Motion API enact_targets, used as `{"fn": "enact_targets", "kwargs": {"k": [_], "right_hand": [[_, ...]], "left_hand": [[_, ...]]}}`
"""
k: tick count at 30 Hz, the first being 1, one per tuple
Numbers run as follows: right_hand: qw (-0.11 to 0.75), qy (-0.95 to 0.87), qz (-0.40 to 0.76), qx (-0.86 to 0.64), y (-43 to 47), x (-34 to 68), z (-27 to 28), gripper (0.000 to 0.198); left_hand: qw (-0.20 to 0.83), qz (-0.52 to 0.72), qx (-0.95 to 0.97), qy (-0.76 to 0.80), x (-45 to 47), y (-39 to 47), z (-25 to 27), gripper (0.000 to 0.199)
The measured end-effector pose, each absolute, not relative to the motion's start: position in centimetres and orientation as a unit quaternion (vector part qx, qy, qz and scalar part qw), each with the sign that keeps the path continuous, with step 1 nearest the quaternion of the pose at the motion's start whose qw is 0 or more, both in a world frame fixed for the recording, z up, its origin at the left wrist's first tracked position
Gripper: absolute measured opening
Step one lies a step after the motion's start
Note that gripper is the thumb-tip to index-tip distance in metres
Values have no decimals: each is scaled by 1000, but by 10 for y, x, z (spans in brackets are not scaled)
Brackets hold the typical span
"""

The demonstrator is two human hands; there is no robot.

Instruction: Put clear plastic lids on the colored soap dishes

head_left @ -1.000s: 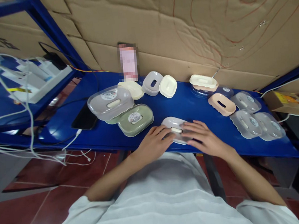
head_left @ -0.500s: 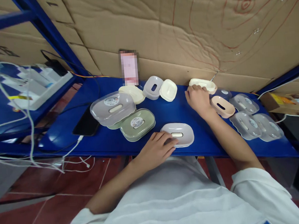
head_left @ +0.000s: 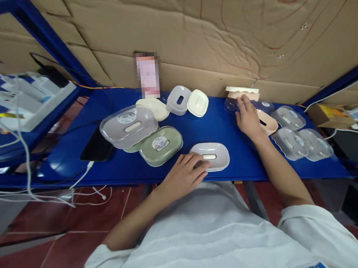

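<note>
Blue bench [head_left: 215, 127] runs across mid-frame, cardboard wall [head_left: 190, 27] behind it.

Closed boxes, centre-left: grey soap box [head_left: 126, 127] stacked on a green soap box [head_left: 160, 145]. Clear lids [head_left: 302, 141] cluster at right.

Left hand [head_left: 184, 174], lower centre: fingers spread flat, resting on the near edge of a white soap box [head_left: 211, 156] with lid on, oval, slotted handle on top. Steadying it, not gripping.

Right hand [head_left: 248, 117], upper right of centre: fingers loosely curled, touching a pink tray [head_left: 267, 121] and a clear lid [head_left: 232, 104] under the cream-and-pink dish [head_left: 242, 92]. Whether anything is pinched, cannot tell.

Step, as judged: fetching the next part. Next move calls for a firm pinch on one piece only.
</note>
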State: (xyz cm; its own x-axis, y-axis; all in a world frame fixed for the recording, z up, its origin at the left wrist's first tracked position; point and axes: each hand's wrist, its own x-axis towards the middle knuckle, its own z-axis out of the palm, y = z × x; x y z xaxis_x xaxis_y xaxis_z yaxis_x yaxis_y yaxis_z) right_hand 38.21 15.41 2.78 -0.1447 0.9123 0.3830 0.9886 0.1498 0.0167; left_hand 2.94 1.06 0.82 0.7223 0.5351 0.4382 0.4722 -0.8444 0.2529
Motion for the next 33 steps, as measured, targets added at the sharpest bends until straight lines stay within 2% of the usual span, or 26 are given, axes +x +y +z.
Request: {"fn": "enact_targets", "kwargs": {"k": [4,11,17,21,23,29,33], "right_hand": [[128,-757,-143,-625,159,388,27,73],[99,-764,-146,-621,153,377,31,51],[125,-748,-129,-639,153,375,22,63],[103,-766,-87,-628,162,388,19,71],[107,-769,-97,-623,166,393,21,68],[166,-782,-121,-589,168,389,29,41],[211,-820,-101,-523,154,370,33,38]], "left_hand": [[63,260,925,271,29,11,8,25],[70,255,926,270,29,11,5,26],[73,264,923,271,29,11,6,26],[81,262,922,272,29,11,8,25],[84,262,922,273,29,11,7,26],[80,267,920,275,29,11,6,27],[84,294,902,304,30,12,3,28]]}}
